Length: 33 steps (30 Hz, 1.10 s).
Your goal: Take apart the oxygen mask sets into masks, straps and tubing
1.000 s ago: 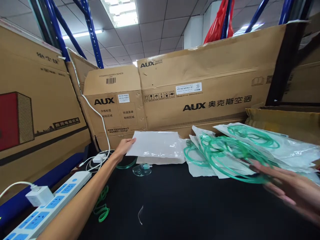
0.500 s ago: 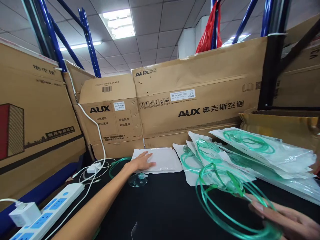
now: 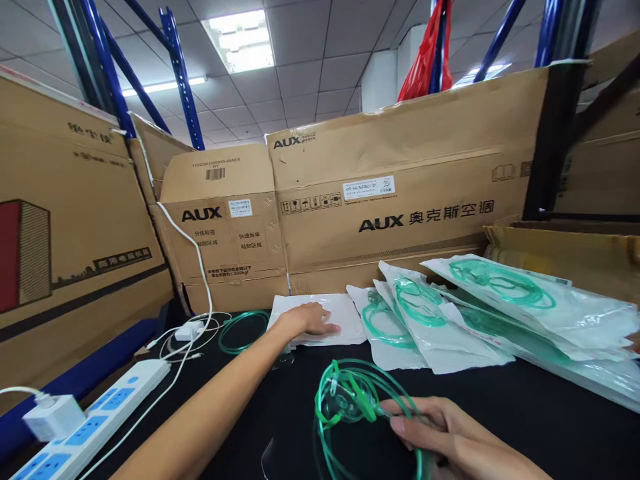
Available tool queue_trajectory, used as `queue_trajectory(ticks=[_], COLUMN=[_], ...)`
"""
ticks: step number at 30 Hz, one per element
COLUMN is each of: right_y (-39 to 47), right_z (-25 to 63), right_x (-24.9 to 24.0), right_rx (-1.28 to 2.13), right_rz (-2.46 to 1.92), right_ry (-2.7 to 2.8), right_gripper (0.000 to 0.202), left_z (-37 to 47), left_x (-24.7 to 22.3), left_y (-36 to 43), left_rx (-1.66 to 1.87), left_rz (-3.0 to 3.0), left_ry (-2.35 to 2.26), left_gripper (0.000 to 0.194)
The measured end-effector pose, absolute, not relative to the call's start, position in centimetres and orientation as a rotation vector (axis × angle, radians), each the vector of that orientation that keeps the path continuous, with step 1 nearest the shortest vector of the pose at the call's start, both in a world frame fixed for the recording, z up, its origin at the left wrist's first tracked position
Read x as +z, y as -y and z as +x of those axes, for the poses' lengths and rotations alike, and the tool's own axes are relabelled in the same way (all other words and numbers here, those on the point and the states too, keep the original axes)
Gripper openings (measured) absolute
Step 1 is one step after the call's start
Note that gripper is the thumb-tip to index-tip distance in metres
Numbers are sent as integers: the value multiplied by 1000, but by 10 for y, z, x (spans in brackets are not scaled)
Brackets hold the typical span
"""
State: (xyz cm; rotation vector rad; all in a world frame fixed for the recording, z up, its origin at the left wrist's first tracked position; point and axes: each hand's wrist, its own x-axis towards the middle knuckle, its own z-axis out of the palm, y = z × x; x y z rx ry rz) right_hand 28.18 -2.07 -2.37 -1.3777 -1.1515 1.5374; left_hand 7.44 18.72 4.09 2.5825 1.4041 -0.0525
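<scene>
My left hand lies with its fingers spread on a flat white packet near the back of the black table. At the lower right, my right hand pinches a coil of green tubing with a clear mask and green strap on it. Part of another clear mask shows beside my left forearm, and a loop of green tubing lies to the left of that arm. Right of the white packet, several clear-fronted packets holding green tubing overlap each other.
A white power strip with a plugged-in adapter and white cables is at the left. Cardboard boxes wall the back and left side. A brown carton stands behind the packets at the right.
My right hand has moved left with the mask and coiled tubing, away from the packets. My left hand has slid right across the white packet.
</scene>
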Motion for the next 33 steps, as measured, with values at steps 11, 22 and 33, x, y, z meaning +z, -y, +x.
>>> queue_trajectory(ticks=[11, 22, 33], right_y=[6, -15, -13], right_z=[269, 251, 240], right_x=[-22, -47, -39], right_rx=[296, 389, 622], right_rz=[-1528, -1504, -1371], right_ry=[1994, 2145, 1954], right_gripper=[35, 15, 8], left_z=[27, 21, 37], left_x=[27, 4, 14], left_y=[-42, -30, -71], left_rx=[569, 762, 267], left_rz=[2470, 2237, 1894], left_ry=[-1188, -1092, -987], left_gripper=[48, 44, 75])
